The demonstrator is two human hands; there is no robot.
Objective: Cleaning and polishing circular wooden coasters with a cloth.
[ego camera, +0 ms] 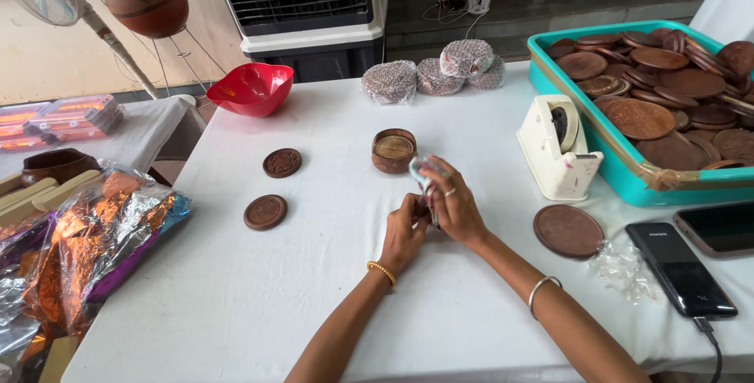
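A white tablecloth [259, 289] covers the table I work at. My left hand [404, 234] and right hand [454, 206] meet at its middle, both pinching a small crinkled wrapper [420, 172], pale with blue flecks. Just beyond my grip stands one round wooden box [393, 150]. Left of it lie two carved wooden discs [273, 187]; right, one tape dispenser [556, 146] and a third disc [568, 230].
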